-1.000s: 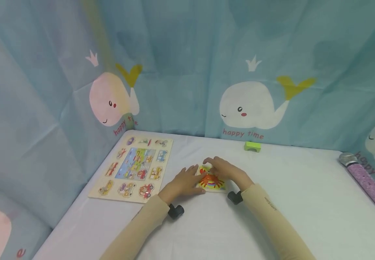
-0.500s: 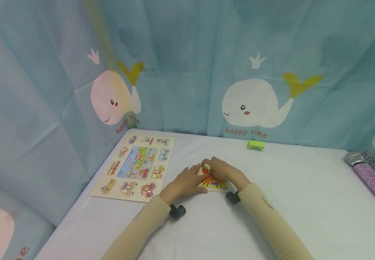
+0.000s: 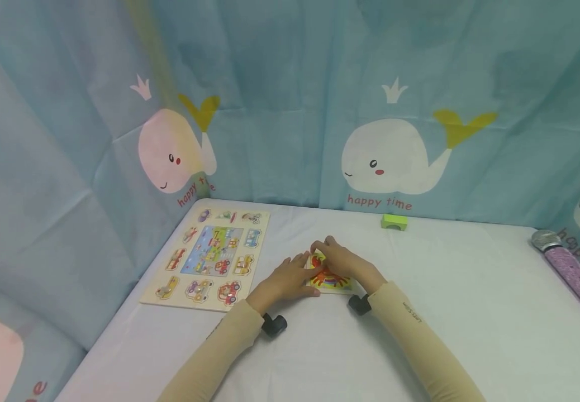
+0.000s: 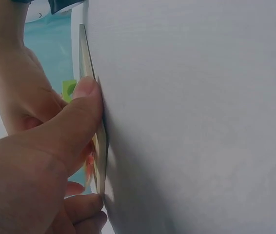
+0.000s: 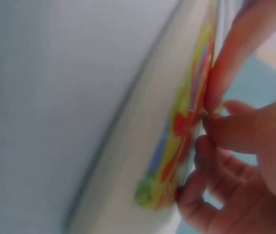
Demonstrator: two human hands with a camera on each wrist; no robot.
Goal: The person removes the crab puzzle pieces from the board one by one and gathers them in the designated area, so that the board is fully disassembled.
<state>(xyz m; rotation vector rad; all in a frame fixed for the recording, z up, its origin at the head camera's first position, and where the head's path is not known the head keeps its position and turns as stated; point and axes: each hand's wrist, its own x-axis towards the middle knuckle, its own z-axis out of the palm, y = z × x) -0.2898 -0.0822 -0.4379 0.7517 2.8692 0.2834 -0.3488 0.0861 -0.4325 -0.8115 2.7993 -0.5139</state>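
Note:
A small square wooden puzzle board (image 3: pixel 333 286) with a red-orange crab picture lies flat on the white table. My left hand (image 3: pixel 290 281) rests at its left side with fingers spread; the index finger reaches onto the picture, and the thumb (image 4: pixel 85 90) lies along the near edge. The right hand (image 3: pixel 341 261) is over the upper part of the board with curled fingers. In the right wrist view its thumb (image 5: pixel 245 129) and index fingertip meet right at the picture's surface, pinching at a puzzle piece mostly hidden behind them.
A larger wooden peg puzzle (image 3: pixel 161 298) with vehicle pieces lies at the left. A green arch block (image 3: pixel 393 222) stands near the table's back edge. At the far right lies a purple glittery microphone (image 3: pixel 574 279). A blue whale-print curtain (image 3: pixel 280 151) hangs behind the table.
My right hand has shifted slightly left and in, covering more of the crab's upper part. The left hand has stayed at the board's left side. The head view has tilted slightly.

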